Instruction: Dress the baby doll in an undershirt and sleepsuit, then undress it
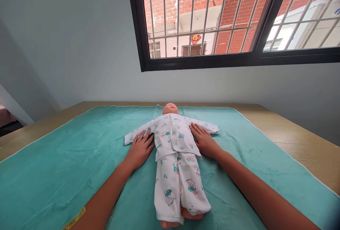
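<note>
A baby doll (170, 108) lies on its back in the middle of a teal towel (66, 159), head toward the wall. It wears a white printed shirt (172, 132) and matching white trousers (179, 184), and its bare feet show at the near end. My left hand (140, 149) lies flat with fingers spread on the towel, touching the doll's left-side sleeve and flank. My right hand (204, 140) lies flat the same way against the other side, fingers on the sleeve. Both hands hold nothing.
The towel covers most of a wooden table (297, 138) that stands against a pale wall. A black-framed barred window (239, 21) is above, with a brick building outside. A yellow tag (75, 218) shows on the towel near my left forearm.
</note>
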{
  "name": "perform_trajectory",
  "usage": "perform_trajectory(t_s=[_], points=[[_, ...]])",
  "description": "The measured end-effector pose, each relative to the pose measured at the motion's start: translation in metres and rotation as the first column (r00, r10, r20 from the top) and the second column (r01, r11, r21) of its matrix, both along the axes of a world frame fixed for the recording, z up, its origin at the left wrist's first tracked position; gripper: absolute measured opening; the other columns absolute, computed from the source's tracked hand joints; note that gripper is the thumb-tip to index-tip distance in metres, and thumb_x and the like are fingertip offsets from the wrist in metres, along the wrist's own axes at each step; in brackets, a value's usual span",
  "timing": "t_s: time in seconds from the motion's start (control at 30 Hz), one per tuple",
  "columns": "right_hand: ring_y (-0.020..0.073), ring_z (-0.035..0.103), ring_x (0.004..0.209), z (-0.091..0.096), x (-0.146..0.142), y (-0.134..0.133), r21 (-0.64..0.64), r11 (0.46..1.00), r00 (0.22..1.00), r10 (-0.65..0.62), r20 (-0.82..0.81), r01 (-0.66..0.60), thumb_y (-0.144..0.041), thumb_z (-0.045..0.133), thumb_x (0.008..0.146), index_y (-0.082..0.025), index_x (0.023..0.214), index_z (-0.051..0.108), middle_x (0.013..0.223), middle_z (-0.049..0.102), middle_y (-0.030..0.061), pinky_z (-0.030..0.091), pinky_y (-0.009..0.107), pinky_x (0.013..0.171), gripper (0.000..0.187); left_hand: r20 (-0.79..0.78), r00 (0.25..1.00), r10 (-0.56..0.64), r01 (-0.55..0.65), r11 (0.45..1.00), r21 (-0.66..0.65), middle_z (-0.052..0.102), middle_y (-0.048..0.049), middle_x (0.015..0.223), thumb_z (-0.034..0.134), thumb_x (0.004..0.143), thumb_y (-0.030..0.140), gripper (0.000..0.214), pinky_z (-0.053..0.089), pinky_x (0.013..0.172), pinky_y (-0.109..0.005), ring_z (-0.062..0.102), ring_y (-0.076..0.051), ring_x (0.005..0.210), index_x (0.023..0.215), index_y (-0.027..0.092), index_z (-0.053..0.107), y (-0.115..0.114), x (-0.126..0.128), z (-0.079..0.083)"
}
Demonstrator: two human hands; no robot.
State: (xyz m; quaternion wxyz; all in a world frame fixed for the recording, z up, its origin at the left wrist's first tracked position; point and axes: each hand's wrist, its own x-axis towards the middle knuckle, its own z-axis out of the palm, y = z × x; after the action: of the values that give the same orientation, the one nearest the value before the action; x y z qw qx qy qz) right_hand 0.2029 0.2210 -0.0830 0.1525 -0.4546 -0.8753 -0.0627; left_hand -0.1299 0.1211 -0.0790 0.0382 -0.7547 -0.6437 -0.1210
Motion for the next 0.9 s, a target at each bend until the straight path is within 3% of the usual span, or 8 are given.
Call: perform_trajectory(t_s=[0.27,0.4,0.57,0.73,0.9], points=[[0.0228,0.014,0.145,-0.001,0.009,0.002,-0.044,0.999,1.000,-0.031,0.002,0.031,-0.046,0.031,0.096,-0.026,0.152,0.019,0.157,0.015,0.0002,0.021,0.047,0.117,0.061,0.062,0.998,0.027,-0.025,0.999,-0.037,0.022,-0.0008,0.157,0.031,0.096,0.049,0.055,0.017,0.118,-0.047,0.016,-0.025,0.146,0.147,0.029,0.032,-0.005,-0.006,0.002],[0.0248,0.014,0.145,-0.001,0.031,0.007,-0.079,0.980,0.984,-0.181,0.002,0.180,-0.053,0.031,0.094,-0.023,0.152,0.020,0.157,0.014,0.0024,0.020,0.048,0.117,0.066,0.078,0.996,0.049,-0.043,0.996,-0.073,0.023,-0.0020,0.157,0.028,0.096,0.052,0.058,0.018,0.118,-0.044,0.019,-0.022,0.145,0.148,0.027,0.030,-0.009,-0.016,0.001],[0.0255,0.020,0.144,-0.004,0.068,0.013,-0.183,0.927,0.944,-0.327,0.030,0.327,-0.057,0.025,0.094,-0.019,0.152,0.021,0.156,0.017,0.0048,0.024,0.051,0.115,0.069,0.070,0.996,0.059,-0.052,0.994,-0.101,0.029,-0.0019,0.155,0.031,0.095,0.049,0.054,0.019,0.117,-0.042,0.024,-0.022,0.144,0.143,0.026,0.042,-0.013,-0.023,0.003],[0.0247,0.024,0.143,-0.010,0.096,0.014,-0.198,0.920,0.941,-0.334,0.050,0.337,-0.059,0.023,0.093,-0.021,0.150,0.025,0.155,0.023,0.0042,0.023,0.050,0.115,0.069,0.055,0.992,0.110,-0.110,0.994,0.002,0.057,-0.0052,0.134,0.040,0.093,0.037,0.037,0.038,0.100,-0.038,0.048,-0.023,0.125,0.121,0.025,0.061,-0.017,-0.024,0.016],[0.0242,0.020,0.144,-0.014,0.123,0.017,-0.215,0.896,0.921,-0.377,0.093,0.389,-0.060,0.021,0.092,-0.021,0.149,0.030,0.155,0.021,0.0015,0.021,0.050,0.116,0.069,0.076,0.984,0.161,-0.167,0.983,0.078,0.066,-0.0070,0.107,0.039,0.093,0.027,0.029,0.043,0.082,-0.032,0.057,-0.022,0.101,0.097,0.022,0.067,-0.018,-0.029,0.020]])
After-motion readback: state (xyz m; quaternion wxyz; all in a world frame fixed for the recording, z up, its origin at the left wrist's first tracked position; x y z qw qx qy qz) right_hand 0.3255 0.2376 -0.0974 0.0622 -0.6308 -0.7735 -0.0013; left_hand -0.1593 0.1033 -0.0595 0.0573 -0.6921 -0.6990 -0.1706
